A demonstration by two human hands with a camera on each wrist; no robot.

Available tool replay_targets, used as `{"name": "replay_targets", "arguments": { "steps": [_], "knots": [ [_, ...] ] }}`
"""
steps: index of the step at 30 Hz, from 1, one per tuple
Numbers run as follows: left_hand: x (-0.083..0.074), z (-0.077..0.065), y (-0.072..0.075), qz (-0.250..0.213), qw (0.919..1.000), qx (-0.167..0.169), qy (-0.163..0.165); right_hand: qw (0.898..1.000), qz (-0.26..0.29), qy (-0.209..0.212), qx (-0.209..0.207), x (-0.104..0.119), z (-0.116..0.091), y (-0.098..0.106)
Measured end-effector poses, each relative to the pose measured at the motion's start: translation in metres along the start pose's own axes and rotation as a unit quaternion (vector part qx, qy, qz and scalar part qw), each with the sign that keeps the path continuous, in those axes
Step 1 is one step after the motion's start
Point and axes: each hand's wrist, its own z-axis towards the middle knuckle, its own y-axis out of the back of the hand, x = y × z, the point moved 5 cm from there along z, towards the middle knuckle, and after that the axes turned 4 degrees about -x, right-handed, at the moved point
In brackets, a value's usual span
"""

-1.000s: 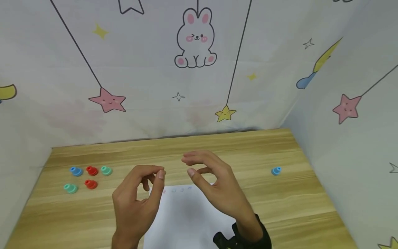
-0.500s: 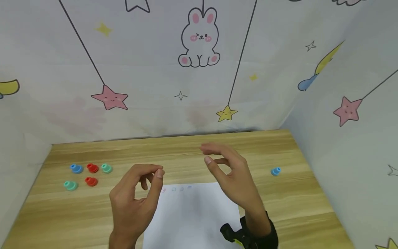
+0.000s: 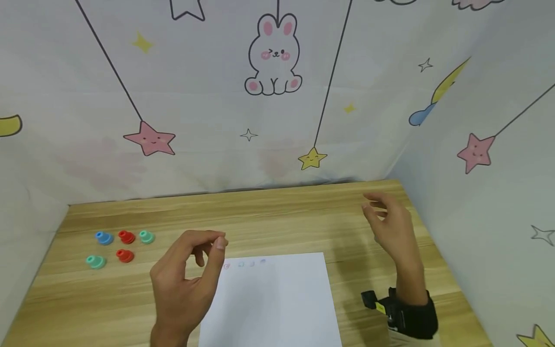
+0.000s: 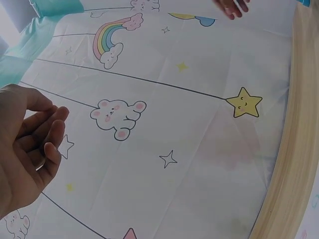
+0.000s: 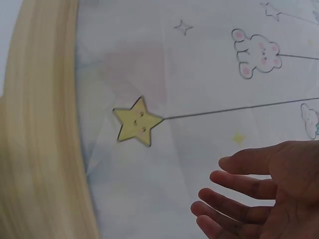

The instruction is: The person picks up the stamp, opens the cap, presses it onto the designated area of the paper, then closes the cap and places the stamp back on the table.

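Note:
My left hand (image 3: 186,284) hangs over the left side of a white sheet of paper (image 3: 277,308), fingers loosely curled and thumb close to the forefinger, holding nothing. The left wrist view shows the same hand (image 4: 30,149) bent and bare. My right hand (image 3: 394,233) is above the right side of the table, fingers spread and slightly bent in the right wrist view, nothing in them. It covers the spot where a small blue plastic piece stood. Several small coloured marks (image 3: 241,264) run along the paper's top edge.
At the left stand small plastic pieces with wide bases and narrow tops: one blue (image 3: 104,237), two red (image 3: 126,236) and two green (image 3: 96,261). A wood-grain table (image 3: 269,212) meets a white cloth backdrop (image 3: 208,96) with cartoon prints behind and at the right.
My right hand has moved right and away from over the paper to the table's right side, now covering the blue piece there. The left hand has hardly moved.

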Motion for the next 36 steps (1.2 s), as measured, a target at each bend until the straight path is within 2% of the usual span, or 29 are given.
{"name": "replay_targets", "arguments": {
  "steps": [4, 8, 12, 15, 21, 26, 36],
  "knots": [
    [0.000, 0.001, -0.001, 0.005, 1.0000, 0.004, 0.002, 0.997, -0.043, -0.040, 0.045, -0.031, -0.005, 0.003],
    [0.000, 0.001, 0.000, 0.005, 1.0000, 0.000, 0.000, 0.986, -0.112, -0.081, 0.093, -0.050, -0.009, 0.002],
    [-0.002, 0.001, 0.001, -0.005, 1.0000, -0.007, -0.003, 0.971, -0.174, -0.122, 0.107, -0.065, -0.014, -0.001],
    [-0.003, 0.002, 0.001, -0.013, 0.9999, -0.009, -0.004, 0.962, -0.198, -0.154, 0.106, -0.075, -0.019, -0.002],
    [-0.004, 0.002, 0.001, -0.017, 0.9998, -0.010, -0.003, 0.951, -0.207, -0.197, 0.120, -0.089, -0.025, -0.006],
    [-0.003, 0.001, 0.001, -0.012, 0.9999, -0.007, 0.000, 0.951, -0.182, -0.221, 0.117, -0.097, -0.028, -0.008],
    [-0.002, -0.001, -0.001, -0.003, 1.0000, 0.000, 0.002, 0.952, -0.173, -0.226, 0.109, -0.099, -0.028, -0.008]
  ]
}}
